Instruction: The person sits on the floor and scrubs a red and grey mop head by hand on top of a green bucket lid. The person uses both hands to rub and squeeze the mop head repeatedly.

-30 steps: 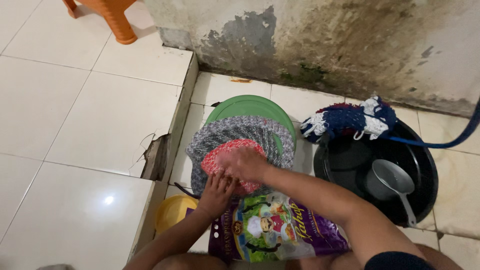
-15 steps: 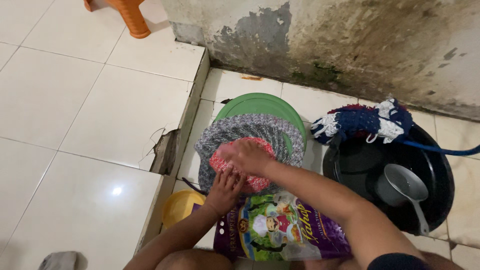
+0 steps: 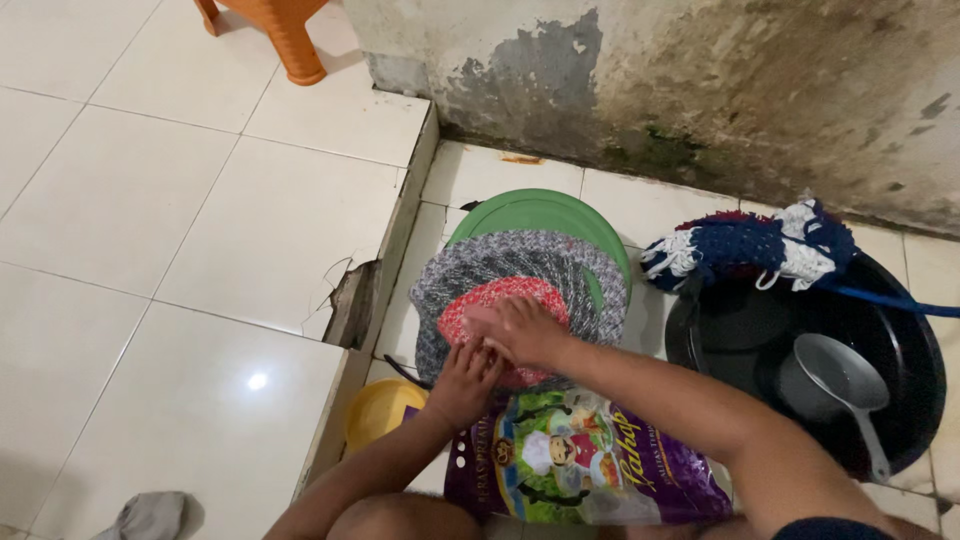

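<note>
Two bare hands press on a round red woven mat lying over a green basin on a tiled washing floor.

The right hand (image 3: 525, 330) lies palm down on the red mat (image 3: 497, 305), fingers spread flat and gripping nothing. The left hand (image 3: 465, 378) touches the mat's near edge, its fingers curled onto the fabric; whether they pinch it cannot be told. The red mat sits on a larger grey woven mat (image 3: 520, 268), and both cover the green basin (image 3: 540, 210). A purple printed plastic sack (image 3: 580, 458) lies just below the hands, with a yellow lid (image 3: 378, 412) beside it. To the right, a black tub (image 3: 905, 350) holds a grey dipper (image 3: 840, 372), and a blue-and-white mat (image 3: 745, 245) hangs on its rim.
</note>
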